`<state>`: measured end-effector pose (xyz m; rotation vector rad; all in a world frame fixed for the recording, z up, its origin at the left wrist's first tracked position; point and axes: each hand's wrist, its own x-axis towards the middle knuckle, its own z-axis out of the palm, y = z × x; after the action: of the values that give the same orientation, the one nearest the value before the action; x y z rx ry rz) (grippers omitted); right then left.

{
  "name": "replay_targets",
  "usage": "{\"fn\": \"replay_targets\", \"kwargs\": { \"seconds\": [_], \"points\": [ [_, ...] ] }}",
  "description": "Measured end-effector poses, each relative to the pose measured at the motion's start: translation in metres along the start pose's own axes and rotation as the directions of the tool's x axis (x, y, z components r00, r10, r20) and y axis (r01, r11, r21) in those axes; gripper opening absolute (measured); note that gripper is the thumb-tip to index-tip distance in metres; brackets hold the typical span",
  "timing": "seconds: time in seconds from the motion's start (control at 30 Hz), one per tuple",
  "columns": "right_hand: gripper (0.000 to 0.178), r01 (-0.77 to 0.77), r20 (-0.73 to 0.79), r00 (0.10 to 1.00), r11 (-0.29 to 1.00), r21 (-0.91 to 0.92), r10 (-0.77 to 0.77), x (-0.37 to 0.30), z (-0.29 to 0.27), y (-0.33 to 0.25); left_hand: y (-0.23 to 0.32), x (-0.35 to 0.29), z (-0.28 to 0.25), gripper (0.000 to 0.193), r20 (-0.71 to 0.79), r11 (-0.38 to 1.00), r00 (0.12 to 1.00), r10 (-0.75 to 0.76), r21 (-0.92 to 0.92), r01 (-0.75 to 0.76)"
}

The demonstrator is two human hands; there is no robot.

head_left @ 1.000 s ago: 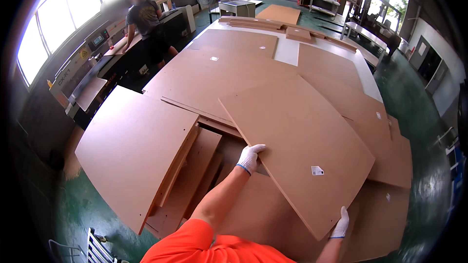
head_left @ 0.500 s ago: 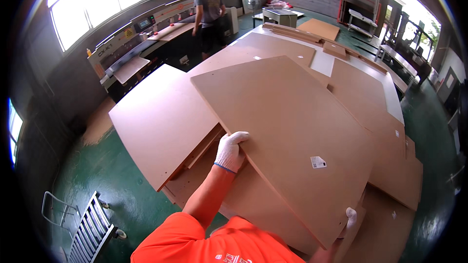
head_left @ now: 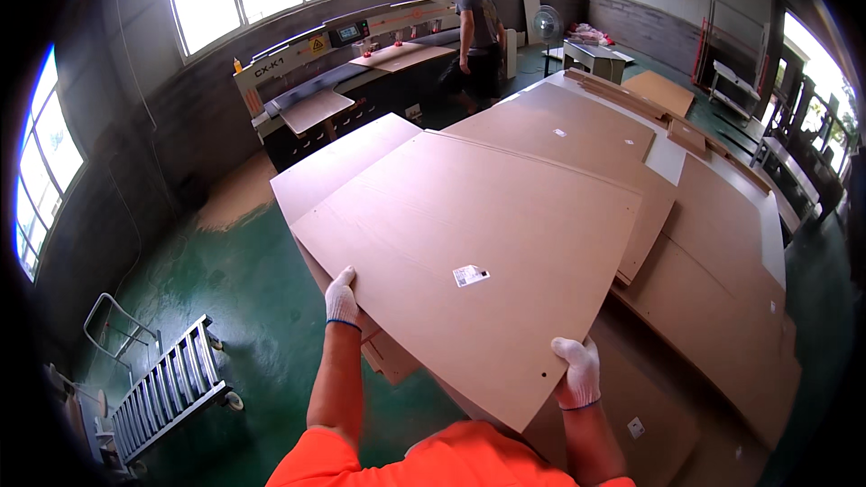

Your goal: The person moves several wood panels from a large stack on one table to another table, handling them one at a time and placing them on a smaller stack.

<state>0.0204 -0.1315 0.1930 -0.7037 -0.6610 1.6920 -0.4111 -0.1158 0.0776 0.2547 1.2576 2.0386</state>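
Observation:
Between my two gloved hands is a large flat brown board (head_left: 478, 234) with a white label on its face and small holes near its corners. My left hand (head_left: 342, 296) grips its left edge, thumb on top and fingers out of sight beneath. At the near right corner my right hand (head_left: 578, 372) holds the edge the same way. The board lies over other brown panels; how much of it rests on them I cannot tell. A paler panel (head_left: 361, 155) shows beyond its far left edge, and another board (head_left: 654, 248) juts out on its right.
More panels (head_left: 722, 293) are spread over a wide stack on the right. A slatted metal trolley (head_left: 171, 388) stands on the green floor (head_left: 262, 316) at the left. A long machine (head_left: 361, 72) runs along the windowed wall, with another person (head_left: 478, 32) beside it.
The board has swung round and shifted left across the stack. Both my hands have moved with it, the right one coming further into sight. The whole view has turned left.

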Motion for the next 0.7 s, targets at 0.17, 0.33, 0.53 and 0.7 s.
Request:
{"fn": "replay_targets", "kwargs": {
  "seconds": [0.17,0.33,0.53,0.7],
  "points": [
    [0.036,-0.135,0.158,0.97,0.952,-0.275,0.183,0.065,0.039,0.063,0.051,-0.01,0.036,0.063,0.303,0.126,0.82,0.485,0.904,-0.409],
    [0.021,-0.388,0.124,0.825,0.712,-0.585,0.552,0.104,-0.013,0.095,0.024,-0.062,0.058,0.076,0.589,-0.216,0.804,-0.081,0.777,-0.591],
    [0.033,-0.308,-0.351,0.933,0.676,-0.669,0.077,0.15,-0.15,0.083,0.004,-0.055,0.034,0.08,0.638,-0.422,0.768,-0.061,0.68,-0.599],
    [0.025,-0.177,-0.489,0.717,0.549,-0.817,-0.497,0.214,-0.33,0.064,0.003,-0.06,0.056,0.079,0.622,-0.405,0.776,-0.109,0.685,-0.606]
  ]
}}
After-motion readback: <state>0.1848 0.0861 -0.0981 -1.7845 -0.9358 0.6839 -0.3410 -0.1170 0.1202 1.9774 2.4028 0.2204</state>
